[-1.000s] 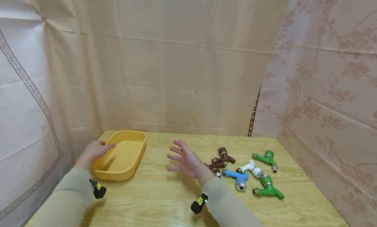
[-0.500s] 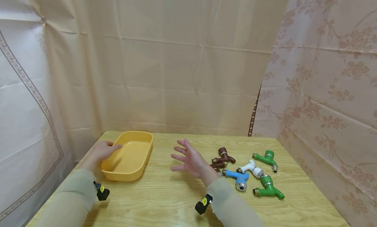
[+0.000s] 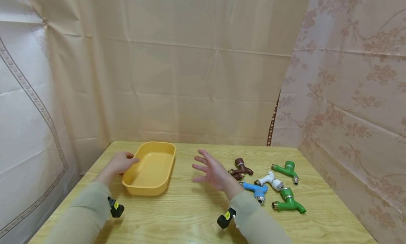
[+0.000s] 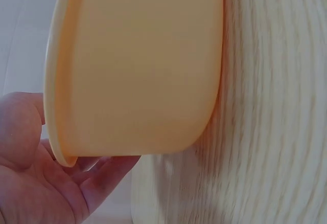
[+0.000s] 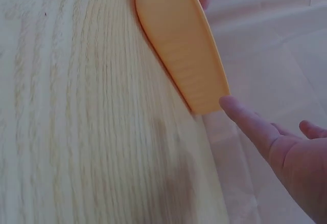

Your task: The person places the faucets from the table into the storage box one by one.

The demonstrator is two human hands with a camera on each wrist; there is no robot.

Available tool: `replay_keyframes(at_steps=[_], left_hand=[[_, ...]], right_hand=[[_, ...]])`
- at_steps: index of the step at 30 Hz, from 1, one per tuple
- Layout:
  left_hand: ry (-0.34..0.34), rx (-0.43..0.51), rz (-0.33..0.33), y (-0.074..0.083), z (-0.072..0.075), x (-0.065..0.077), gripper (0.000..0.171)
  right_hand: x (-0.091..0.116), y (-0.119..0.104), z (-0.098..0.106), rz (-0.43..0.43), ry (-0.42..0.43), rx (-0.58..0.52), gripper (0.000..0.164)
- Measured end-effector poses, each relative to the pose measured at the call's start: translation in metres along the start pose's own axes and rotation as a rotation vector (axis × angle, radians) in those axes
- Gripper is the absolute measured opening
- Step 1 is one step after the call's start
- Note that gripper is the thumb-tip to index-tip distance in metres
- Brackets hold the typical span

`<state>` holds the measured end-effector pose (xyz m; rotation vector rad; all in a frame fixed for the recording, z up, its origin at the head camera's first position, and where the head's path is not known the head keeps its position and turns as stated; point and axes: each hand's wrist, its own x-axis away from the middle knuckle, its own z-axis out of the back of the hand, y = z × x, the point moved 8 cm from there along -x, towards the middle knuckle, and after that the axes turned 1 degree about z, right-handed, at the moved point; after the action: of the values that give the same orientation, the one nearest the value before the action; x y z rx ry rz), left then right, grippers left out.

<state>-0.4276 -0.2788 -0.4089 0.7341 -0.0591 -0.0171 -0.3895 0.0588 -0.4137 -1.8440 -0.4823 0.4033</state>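
Note:
A yellow rectangular plastic tray rests on the table at the left, with nothing in it. My left hand grips its left rim, the thumb inside and the fingers behind the outer wall. In the left wrist view the tray's side fills much of the picture, with the hand at its rim. My right hand hovers over the table to the right of the tray, fingers spread, holding nothing. Brown taps lie just beyond its wrist and are partly hidden by it.
Right of the brown taps lie a blue tap, a white tap and two green taps, one farther back and one nearer. Beige curtain hangs behind the wooden table; patterned cloth stands at the right.
My left hand has slid the tray to the right along the table. The right hand has shifted right too, still spread, now hiding more of the brown taps.

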Motion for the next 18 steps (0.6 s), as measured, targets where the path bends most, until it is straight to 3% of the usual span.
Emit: replay_keyframes(at_steps=[11,18], left_hand=[[-0.015,0.049,-0.025,0.013,-0.018,-0.003,0.048],[-0.042,0.078,-0.021,0.023,-0.03,-0.002,0.041]], right_hand=[[0.011,-0.01,0.019,0.006,0.099,0.084,0.074],[0.018,-0.017,0.028,0.02,0.108,0.119,0.074]])
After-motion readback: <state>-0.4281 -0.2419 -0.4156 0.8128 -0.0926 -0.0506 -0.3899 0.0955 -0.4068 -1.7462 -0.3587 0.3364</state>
